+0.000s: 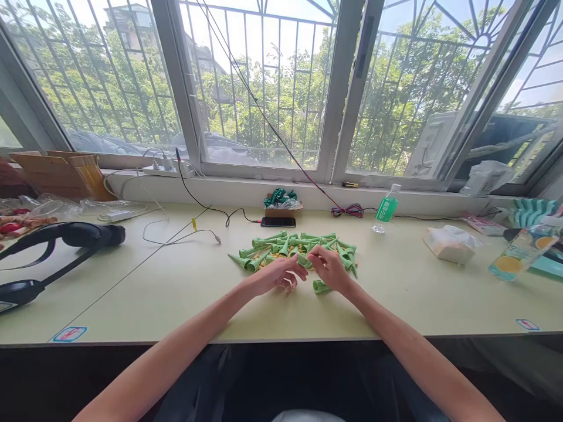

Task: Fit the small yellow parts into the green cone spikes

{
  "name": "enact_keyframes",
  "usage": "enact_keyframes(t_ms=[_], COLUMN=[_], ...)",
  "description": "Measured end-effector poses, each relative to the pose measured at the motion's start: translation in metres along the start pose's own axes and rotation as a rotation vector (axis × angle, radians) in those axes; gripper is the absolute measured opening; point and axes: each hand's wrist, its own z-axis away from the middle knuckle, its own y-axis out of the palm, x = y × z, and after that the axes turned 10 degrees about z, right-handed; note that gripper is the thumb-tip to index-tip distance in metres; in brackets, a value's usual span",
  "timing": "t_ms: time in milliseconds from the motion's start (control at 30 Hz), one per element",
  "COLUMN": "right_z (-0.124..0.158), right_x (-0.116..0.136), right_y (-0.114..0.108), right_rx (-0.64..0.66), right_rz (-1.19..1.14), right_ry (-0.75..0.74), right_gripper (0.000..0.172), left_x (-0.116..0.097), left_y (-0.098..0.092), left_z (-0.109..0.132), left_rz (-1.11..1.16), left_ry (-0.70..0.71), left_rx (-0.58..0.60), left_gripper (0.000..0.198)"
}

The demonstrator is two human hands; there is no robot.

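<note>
Small green plastic piece (303,259) above the tabletop (409,299), at the half-curled left hand's (276,275) fingertips, right hand (329,268) pinched beside it, its hold unclear, one green cone (321,286) below, more green cones (264,255) heaped beyond among yellow bits, smartphone (278,222) behind, barred window (268,82) past that.

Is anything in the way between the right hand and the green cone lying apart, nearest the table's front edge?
Nothing visible. The green cone lies close by the right hand, which partly hides it; the pile of green cones lies beyond.
</note>
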Motion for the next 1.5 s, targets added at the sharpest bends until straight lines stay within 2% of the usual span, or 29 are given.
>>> enact_keyframes(t_ms=[167,500,900,1200,1500], right_z=[-0.001,0.000,-0.001,-0.001,-0.002], right_x=[0.000,0.000,0.002,0.003,0.004], right_y=[0.000,0.000,0.000,-0.001,-0.001], right_rx=[-0.007,0.006,0.013,0.016,0.022], right_rz=[-0.005,-0.035,-0.039,-0.026,-0.004], right_ry=[-0.005,0.004,0.024,0.021,0.022], right_gripper=[0.025,0.024,0.025,0.024,0.026], left_x=[0.001,0.002,0.008,0.010,0.013], left_y=[0.000,0.000,-0.003,-0.002,-0.002], left_z=[0.000,0.000,-0.001,-0.002,-0.006], left_rz=[-0.044,-0.199,-0.494,-0.571,-0.684], left_ry=[0.032,0.190,0.352,0.410,0.601], left_rx=[-0.024,-0.036,-0.140,-0.222,-0.304], left_gripper=[0.057,0.052,0.042,0.037,0.041])
